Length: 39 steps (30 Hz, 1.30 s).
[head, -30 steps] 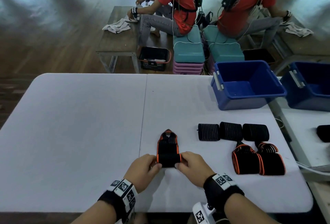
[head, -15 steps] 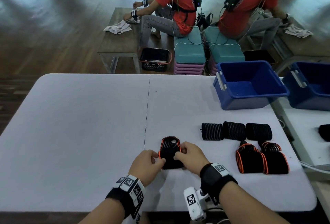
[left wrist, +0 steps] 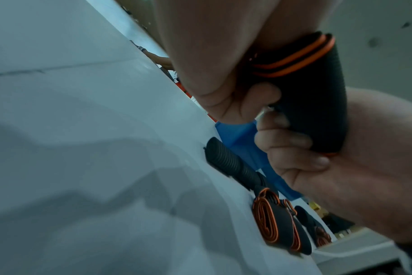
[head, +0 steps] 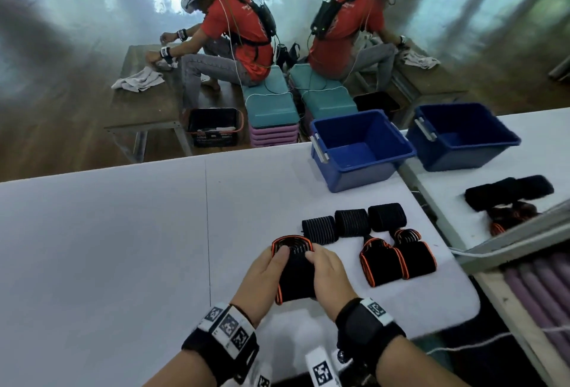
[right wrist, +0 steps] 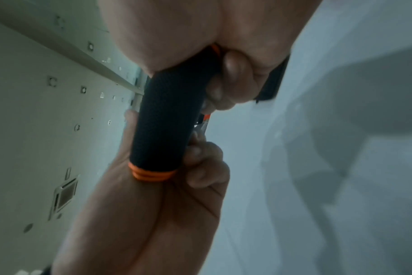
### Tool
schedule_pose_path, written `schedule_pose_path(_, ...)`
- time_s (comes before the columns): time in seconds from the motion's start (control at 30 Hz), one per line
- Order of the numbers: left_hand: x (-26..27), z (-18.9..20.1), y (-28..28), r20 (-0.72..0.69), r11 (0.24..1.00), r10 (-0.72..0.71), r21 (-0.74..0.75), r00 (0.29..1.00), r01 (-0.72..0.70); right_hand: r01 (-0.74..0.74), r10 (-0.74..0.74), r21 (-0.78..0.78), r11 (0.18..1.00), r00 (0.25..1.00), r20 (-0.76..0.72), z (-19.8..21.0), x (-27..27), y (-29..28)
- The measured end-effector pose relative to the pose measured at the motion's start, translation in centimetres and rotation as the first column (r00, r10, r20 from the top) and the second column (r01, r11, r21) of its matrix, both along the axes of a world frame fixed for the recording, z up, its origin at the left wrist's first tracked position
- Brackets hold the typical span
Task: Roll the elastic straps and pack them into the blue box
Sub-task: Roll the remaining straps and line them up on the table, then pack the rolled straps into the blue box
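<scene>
Above the desk (head: 123, 248), near its front edge, both hands hold one rolled strap (head: 294, 275) (black with orange edging). Left hand (head: 262, 281) has its grip curled round the roll's left end, right hand (head: 327, 278) round the right end, thumbs on top. Just beyond lie three black rolls (head: 351, 222) in a row, with two orange-edged rolls (head: 396, 258) beside them. Farther back on the right stands the blue box (head: 359, 152), nothing visible inside.
</scene>
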State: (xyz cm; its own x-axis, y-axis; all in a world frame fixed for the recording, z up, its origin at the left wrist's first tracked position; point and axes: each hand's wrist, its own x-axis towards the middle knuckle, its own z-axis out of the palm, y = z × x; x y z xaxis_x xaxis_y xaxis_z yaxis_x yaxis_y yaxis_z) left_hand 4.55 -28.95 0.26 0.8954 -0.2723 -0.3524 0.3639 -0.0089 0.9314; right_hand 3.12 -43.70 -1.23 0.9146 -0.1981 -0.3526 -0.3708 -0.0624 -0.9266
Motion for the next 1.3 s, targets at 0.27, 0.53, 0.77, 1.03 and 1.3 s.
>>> schedule_pose_path(0.27,1.3,-4.9,-8.3,-0.12,0.952,-0.213,0.197,0.97,0.233,-0.017,0.013,-0.467,0.884,1.0,-0.01,-1.9,-1.0,-15.0)
schedule_pose_path(0.53,1.2,-6.5,-11.7,0.041,0.676,-0.355,0.702,0.934,0.226,-0.004,-0.065,-0.625,0.78,0.994,-0.088,-1.0,1.6,-26.0)
schedule_pose_path(0.77,10.1,-1.3,-15.2,0.232,0.759,-0.052,0.642,0.971,-0.113,0.125,-0.068,-0.66,0.741,0.991,0.112,3.6,14.3,-30.0)
schedule_pose_path(1.03,18.2,1.8,-17.2,0.014,0.931,-0.024,0.365,1.0,0.018,-0.151,0.079,-0.56,0.814,0.985,-0.151,4.5,22.3,-30.7)
schedule_pose_path(1.3,17.9,3.1,-4.1,-0.036,0.952,0.181,0.256,0.983,-0.166,-0.188,0.186,-0.092,0.978,0.982,-0.028,4.2,20.1,-19.7)
